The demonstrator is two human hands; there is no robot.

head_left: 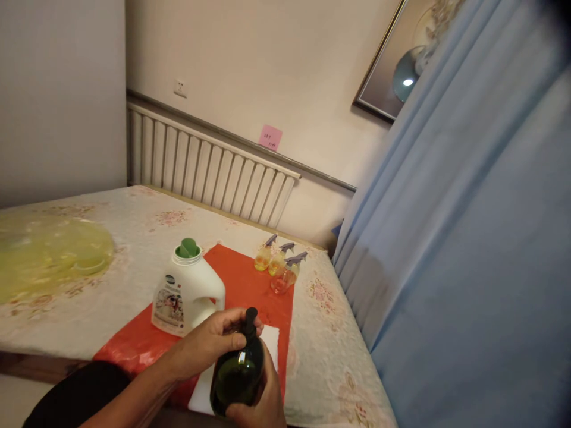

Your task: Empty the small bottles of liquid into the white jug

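A dark green pump bottle (236,375) with a black top stands nearly upright, close to me at the near edge. My left hand (220,334) is closed around the collar under the black pump head (251,318), some fingers hidden behind it. Around the lower right side of the bottle wraps my right hand (270,393), its thumb low on the front. Just beyond my left wrist is a large white jug (200,285), upright, with a green cup (188,248) set in its mouth. A white cloth (271,342) lies under and behind the bottle.
Several small spray bottles (280,280) with grey triggers stand on the far right of a red mat (241,273). A clear yellowish plastic object (49,252) lies at left on the floral tablecloth (138,220). A blue curtain (468,196) hangs along the right side; a radiator (209,163) is behind.
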